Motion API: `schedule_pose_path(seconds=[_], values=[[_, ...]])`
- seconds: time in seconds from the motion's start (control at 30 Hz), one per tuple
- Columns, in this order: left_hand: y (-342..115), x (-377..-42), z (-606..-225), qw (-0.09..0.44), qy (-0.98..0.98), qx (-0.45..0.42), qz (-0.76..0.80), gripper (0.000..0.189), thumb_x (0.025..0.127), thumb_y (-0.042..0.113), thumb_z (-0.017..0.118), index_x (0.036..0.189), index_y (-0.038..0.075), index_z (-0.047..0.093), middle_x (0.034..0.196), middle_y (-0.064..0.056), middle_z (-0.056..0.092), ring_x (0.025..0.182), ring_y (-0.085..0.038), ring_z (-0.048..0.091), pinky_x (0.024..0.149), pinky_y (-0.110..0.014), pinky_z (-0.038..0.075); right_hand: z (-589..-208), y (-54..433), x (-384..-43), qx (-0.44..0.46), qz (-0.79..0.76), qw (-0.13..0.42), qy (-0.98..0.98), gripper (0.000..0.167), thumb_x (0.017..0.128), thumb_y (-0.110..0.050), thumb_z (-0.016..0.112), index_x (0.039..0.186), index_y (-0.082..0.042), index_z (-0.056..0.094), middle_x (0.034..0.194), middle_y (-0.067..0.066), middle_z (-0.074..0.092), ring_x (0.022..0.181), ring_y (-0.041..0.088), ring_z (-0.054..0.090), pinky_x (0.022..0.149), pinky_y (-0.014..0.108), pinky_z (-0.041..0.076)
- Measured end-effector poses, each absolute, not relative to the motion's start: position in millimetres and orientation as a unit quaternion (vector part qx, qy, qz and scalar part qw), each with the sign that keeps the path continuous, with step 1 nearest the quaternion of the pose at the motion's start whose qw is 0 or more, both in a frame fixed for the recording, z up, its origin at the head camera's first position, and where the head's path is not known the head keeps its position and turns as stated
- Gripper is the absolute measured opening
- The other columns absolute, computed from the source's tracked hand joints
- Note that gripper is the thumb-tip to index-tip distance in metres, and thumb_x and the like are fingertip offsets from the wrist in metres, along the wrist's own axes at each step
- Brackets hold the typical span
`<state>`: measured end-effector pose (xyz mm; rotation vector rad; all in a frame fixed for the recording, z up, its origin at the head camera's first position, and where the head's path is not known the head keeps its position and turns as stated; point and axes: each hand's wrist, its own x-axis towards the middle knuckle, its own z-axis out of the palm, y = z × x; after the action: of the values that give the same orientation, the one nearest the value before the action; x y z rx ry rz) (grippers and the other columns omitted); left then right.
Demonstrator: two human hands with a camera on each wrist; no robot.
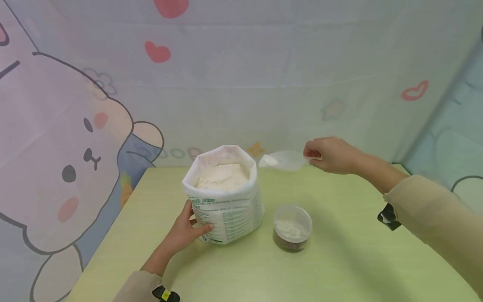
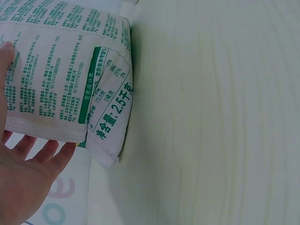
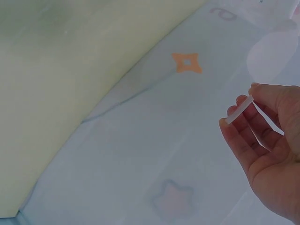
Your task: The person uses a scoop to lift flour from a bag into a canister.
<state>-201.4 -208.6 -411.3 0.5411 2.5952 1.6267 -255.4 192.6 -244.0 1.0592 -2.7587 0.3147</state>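
Observation:
A white woven bag with green print stands rolled down at its mouth, filled with pale flour. My left hand holds the bag's lower left side, thumb on the front and fingers around the back edge. In the right wrist view, my right hand pinches the thin handle of a translucent plastic scoop. White powder shows at the scoop's tip, which is level with the bag's rim and just right of it. Below the scoop sits a small clear tub with white powder inside.
The pale green table carries the bag and tub. Behind it hangs a cloth backdrop printed with hearts and a bunny, reaching down to the table's back edge.

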Motion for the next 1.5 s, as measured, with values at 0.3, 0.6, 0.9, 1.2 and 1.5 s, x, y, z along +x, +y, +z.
schedule_pose_path(seconds=[0.3, 0.6, 0.9, 1.2, 1.5], values=[[-205.9, -194.1, -400.7, 0.022, 0.830, 0.175, 0.529, 0.079, 0.079, 0.015, 0.073, 0.139, 0.019, 0.022, 0.135, -0.008, 0.038, 0.125, -0.034, 0.038, 0.100, -0.053, 0.039, -265.4, 206.2, -251.7, 0.338, 0.121, 0.069, -0.931, 0.011, 0.083, -0.006, 0.064, 0.094, -0.008, 0.062, 0.084, -0.001, 0.062, 0.075, 0.013, 0.056, 0.067, 0.033, 0.049], [-212.0, -203.7, -416.6, 0.015, 0.832, 0.175, 0.527, 0.081, 0.078, 0.016, 0.074, 0.140, 0.022, 0.021, 0.136, -0.006, 0.038, 0.125, -0.033, 0.038, 0.099, -0.054, 0.039, -289.4, 222.3, -248.6, 0.346, 0.122, 0.060, -0.928, 0.013, 0.082, -0.004, 0.064, 0.095, -0.008, 0.062, 0.086, -0.002, 0.061, 0.078, 0.012, 0.058, 0.068, 0.031, 0.051], [-216.1, -210.7, -429.5, 0.009, 0.831, 0.177, 0.527, 0.081, 0.077, 0.023, 0.075, 0.138, 0.029, 0.022, 0.134, 0.001, 0.039, 0.124, -0.028, 0.039, 0.099, -0.051, 0.040, -302.8, 231.5, -243.3, 0.373, 0.105, 0.059, -0.920, 0.015, 0.080, -0.003, 0.066, 0.092, -0.012, 0.062, 0.087, -0.002, 0.061, 0.080, 0.012, 0.059, 0.069, 0.032, 0.052], [-216.1, -210.6, -429.5, 0.009, 0.831, 0.173, 0.528, 0.080, 0.077, 0.025, 0.075, 0.137, 0.031, 0.023, 0.134, 0.002, 0.040, 0.124, -0.027, 0.040, 0.099, -0.051, 0.040, -308.2, 233.5, -240.4, 0.389, 0.082, 0.048, -0.916, 0.017, 0.079, -0.003, 0.068, 0.089, -0.015, 0.062, 0.086, -0.004, 0.061, 0.079, 0.014, 0.061, 0.068, 0.031, 0.052], [-215.3, -209.8, -428.3, 0.010, 0.832, 0.176, 0.527, 0.080, 0.078, 0.021, 0.074, 0.138, 0.028, 0.022, 0.136, -0.001, 0.038, 0.126, -0.029, 0.038, 0.100, -0.052, 0.039, -312.8, 229.6, -239.0, 0.394, 0.027, 0.059, -0.917, 0.020, 0.075, -0.003, 0.071, 0.085, -0.017, 0.060, 0.084, -0.006, 0.058, 0.076, 0.014, 0.059, 0.064, 0.029, 0.050]])
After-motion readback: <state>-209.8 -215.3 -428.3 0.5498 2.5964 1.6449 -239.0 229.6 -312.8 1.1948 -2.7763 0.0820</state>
